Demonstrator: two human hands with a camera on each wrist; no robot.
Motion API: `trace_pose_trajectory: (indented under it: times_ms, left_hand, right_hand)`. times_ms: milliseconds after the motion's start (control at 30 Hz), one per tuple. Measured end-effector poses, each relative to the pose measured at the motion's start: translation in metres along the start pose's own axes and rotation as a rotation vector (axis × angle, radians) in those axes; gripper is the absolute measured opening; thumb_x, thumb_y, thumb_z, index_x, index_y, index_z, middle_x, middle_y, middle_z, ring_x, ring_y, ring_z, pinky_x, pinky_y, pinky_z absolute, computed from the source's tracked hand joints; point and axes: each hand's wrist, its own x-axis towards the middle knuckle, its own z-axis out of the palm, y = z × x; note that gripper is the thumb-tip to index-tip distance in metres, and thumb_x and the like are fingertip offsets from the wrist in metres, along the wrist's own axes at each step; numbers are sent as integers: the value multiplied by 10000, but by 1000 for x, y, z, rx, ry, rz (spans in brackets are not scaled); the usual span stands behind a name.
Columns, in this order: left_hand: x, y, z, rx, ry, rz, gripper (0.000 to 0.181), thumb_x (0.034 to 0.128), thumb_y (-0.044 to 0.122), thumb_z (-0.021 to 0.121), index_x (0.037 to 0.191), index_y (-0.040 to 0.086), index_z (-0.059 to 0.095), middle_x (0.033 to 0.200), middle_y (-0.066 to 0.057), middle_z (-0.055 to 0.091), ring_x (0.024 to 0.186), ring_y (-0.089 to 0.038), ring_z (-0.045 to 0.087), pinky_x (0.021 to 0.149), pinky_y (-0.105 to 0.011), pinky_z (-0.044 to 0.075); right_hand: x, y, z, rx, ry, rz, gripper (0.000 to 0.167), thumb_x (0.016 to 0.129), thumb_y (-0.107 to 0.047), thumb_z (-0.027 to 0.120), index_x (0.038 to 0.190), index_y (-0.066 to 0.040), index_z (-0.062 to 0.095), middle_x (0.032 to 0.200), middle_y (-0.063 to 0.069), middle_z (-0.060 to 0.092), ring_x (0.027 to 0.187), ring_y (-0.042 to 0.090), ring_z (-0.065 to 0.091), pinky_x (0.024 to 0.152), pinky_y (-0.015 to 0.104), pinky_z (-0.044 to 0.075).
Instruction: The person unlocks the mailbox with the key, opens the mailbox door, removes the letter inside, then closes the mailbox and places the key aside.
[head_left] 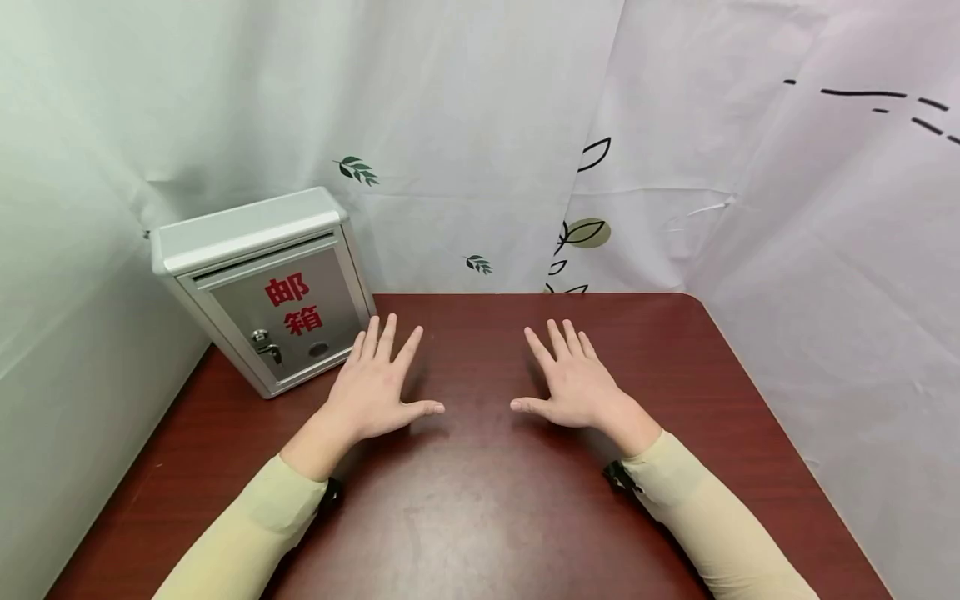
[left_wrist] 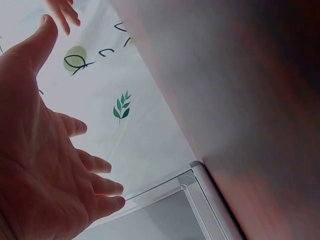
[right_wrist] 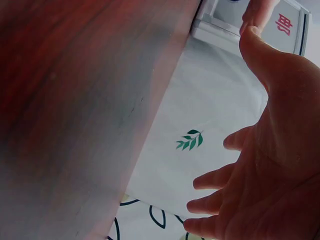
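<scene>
My left hand (head_left: 369, 390) hovers palm down over the table with its fingers spread, holding nothing. Just beyond its fingertips, to the left, stands a silver metal mailbox (head_left: 262, 292) with red characters on its front door. A slot runs along the top of the door, and a lock with a key (head_left: 267, 346) sits at the lower left. Over the right part of the table my right hand (head_left: 579, 387) is held the same way, fingers straight and apart, with nothing in it. In the left wrist view, the mailbox's edge (left_wrist: 205, 195) shows beyond the left fingers.
The dark red wooden table (head_left: 480, 483) reaches back to a white curtain (head_left: 465, 108) printed with leaves, which also hangs along both sides. The mailbox occupies the table's back left corner. Dark straps (head_left: 619, 477) show at the sleeve cuffs.
</scene>
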Motion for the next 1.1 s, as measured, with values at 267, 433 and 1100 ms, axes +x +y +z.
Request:
trace_pose_trajectory:
  times_ms: [267,433,1100]
  left_hand:
    - [-10,-7,-4,-9,43,-12,1287,891,847,726,1802,130,167,1819,-316,73,1671,-557,80,1338,-652,158]
    - [-20,-14,-9,-8,82,-20,1317,880,861,723,1802,116,149,1806,-335,122,1667,-549,130,1330,-650,196]
    - [-54,-45,-40,-40,394,-4,1185,873,640,853,1735,17,333,1754,-308,318,1630,-507,297,1214,-714,379]
  right_hand:
    - [3,-3,-1,2,21,-12,1212,953,-854,632,1802,-128,164,1797,341,154,1673,552,79,1334,670,146]
    - [7,-10,0,48,18,-21,1212,954,-838,652,1804,-133,153,1800,336,149,1675,546,83,1340,657,140]
    - [53,-59,3,115,38,-114,1229,967,-866,599,1809,-149,64,1803,297,205,1675,485,198,1349,587,197]
